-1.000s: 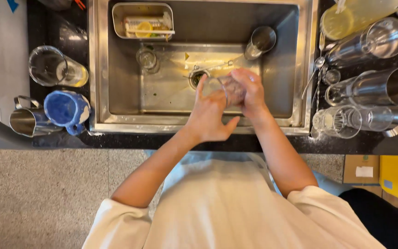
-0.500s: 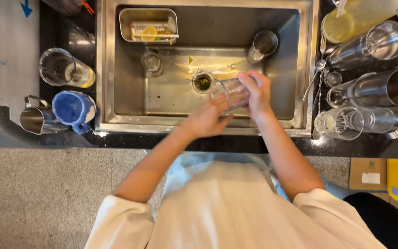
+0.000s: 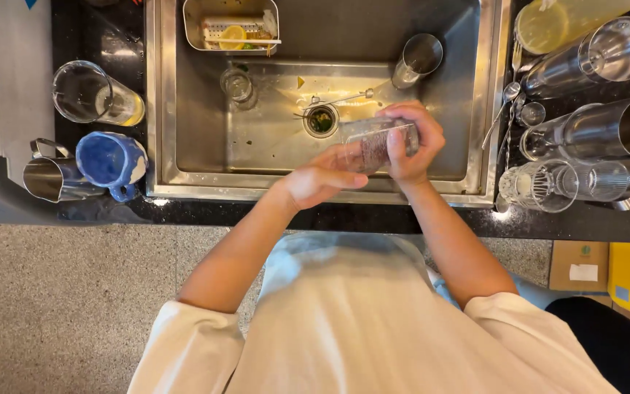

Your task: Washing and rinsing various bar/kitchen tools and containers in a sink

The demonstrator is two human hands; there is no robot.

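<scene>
Glass [image 3: 373,142] sideways between left hand [image 3: 315,179] and right hand [image 3: 411,142], above sink [image 3: 257,146]

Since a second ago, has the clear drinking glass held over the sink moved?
Yes. The clear drinking glass has shifted right, away from the round sink drain, and both hands went with it.

Down in the sink [image 3: 184,131], a metal cup [image 3: 417,60] and a small glass [image 3: 236,85] stand near the drain [image 3: 320,120]. Left counter: blue mug [image 3: 111,162] beside a steel jug [image 3: 56,179]. Glasses and steel tumblers [image 3: 607,131] lie crowded on the right.
</scene>
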